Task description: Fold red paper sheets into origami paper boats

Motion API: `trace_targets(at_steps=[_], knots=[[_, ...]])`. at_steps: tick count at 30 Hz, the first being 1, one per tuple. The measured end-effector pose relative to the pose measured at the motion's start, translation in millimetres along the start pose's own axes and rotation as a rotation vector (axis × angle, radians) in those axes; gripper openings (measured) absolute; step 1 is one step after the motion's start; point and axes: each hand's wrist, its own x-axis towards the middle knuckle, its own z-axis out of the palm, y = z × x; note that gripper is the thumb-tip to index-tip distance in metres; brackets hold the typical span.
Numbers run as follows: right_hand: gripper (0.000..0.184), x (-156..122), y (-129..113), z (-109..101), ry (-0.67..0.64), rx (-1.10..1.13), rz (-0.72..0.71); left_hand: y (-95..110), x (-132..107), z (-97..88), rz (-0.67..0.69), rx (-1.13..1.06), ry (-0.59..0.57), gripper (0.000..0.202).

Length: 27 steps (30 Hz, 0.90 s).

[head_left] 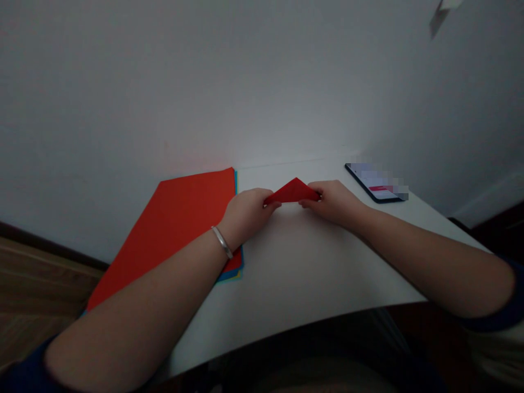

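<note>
A small red paper folded into a triangle (293, 191) is held just above the white table (295, 267), its peak pointing away from me. My left hand (245, 213) pinches the triangle's left corner, fingers closed; a silver bangle (222, 242) circles that wrist. My right hand (333, 201) pinches the right corner in the same way. Both forearms reach in from the near edge.
A stack of coloured paper sheets with an orange-red one on top (172, 229) lies at the left, partly under my left wrist. A phone with a lit screen (376, 183) lies at the right rear. A white wall stands just behind the table.
</note>
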Motion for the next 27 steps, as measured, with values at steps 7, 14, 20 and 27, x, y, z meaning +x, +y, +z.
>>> trace_targets(at_steps=[7,14,20,27], knots=[[0.015,1.7,10.4,-2.4,0.032,0.052,0.069,-5.4,0.3,1.5,-0.062,-0.200,0.004,0.028],[0.017,2.6,16.8,-2.9,0.040,0.090,0.058,-5.6,1.6,1.6,-0.089,-0.228,0.001,0.035],[0.018,1.1,15.6,-7.5,0.075,0.037,0.147,-6.8,1.7,5.1,-0.175,-0.354,0.063,0.025],[0.022,4.1,29.1,-3.5,0.027,0.180,0.166,-11.3,3.8,5.4,-0.244,-0.390,0.070,0.021]])
